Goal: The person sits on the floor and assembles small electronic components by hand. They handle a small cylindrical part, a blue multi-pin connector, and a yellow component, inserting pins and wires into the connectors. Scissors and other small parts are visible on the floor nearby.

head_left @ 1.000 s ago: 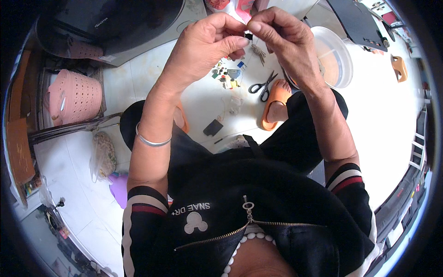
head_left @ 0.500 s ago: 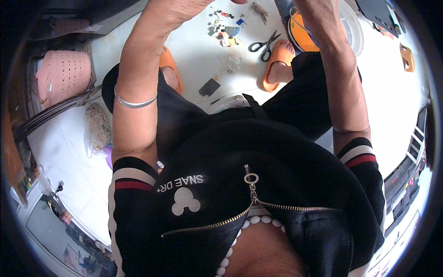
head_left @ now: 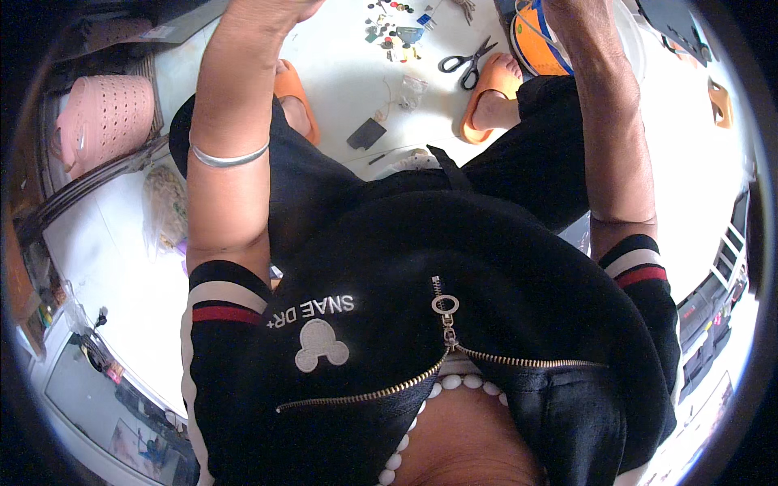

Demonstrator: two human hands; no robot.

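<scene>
Both my arms reach up past the picture's top edge. Of my left hand (head_left: 275, 8) only the heel shows at the rim, and its fingers are cut off. A silver bangle (head_left: 229, 155) rings that forearm. My right hand is out of view; only its forearm (head_left: 616, 146) shows. Below the arms, on the white floor, lie black scissors (head_left: 466, 63), a scatter of small coloured beads (head_left: 397, 32) and a small black flat piece (head_left: 366, 134). My feet wear orange sandals (head_left: 490, 89).
An orange round container (head_left: 535, 40) stands in a clear bowl near my right forearm. A pink perforated basket (head_left: 105, 121) sits at the left, with a clear bag of pale bits (head_left: 166, 206) beside it. A small orange object (head_left: 720, 101) lies at the right.
A second ago both hands pinched a small dark thing together in view. The view has since tilted down toward my chest, so the hands have passed out over the top edge.
</scene>
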